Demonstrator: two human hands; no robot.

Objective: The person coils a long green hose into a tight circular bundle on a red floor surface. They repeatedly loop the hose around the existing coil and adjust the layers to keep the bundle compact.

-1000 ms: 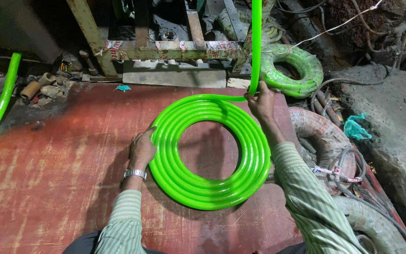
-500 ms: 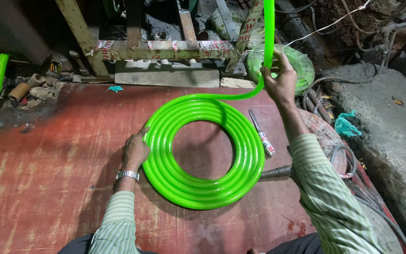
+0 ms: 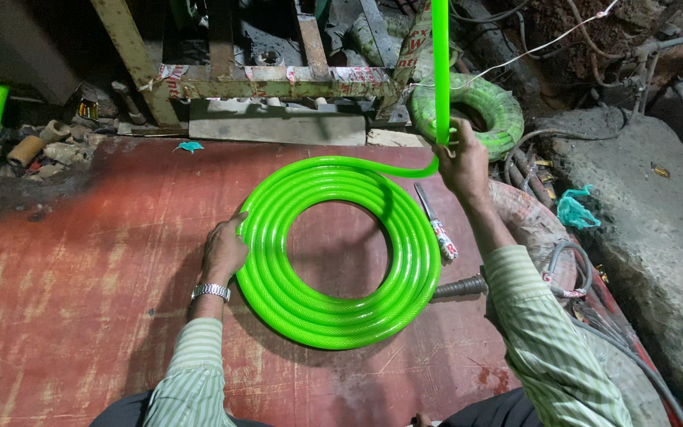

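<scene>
A person is pressing the left hand (image 3: 223, 251), fingers spread flat, against the outer left edge of one bright green hose coil (image 3: 340, 251) lying between both hands on a red board (image 3: 81, 277). The right hand (image 3: 462, 162) is gripping the hose's loose length rising beyond. One knife (image 3: 436, 223) is lying just left of the right wrist; a second green coil (image 3: 493, 103) is sitting farther back.

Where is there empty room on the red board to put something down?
The widest bare patch of the red board lies left of the left hand. The middle of the green hose coil is bare too. It is crowded on the right, where the right hand grips the hose above a knife, near a second coil.
</scene>
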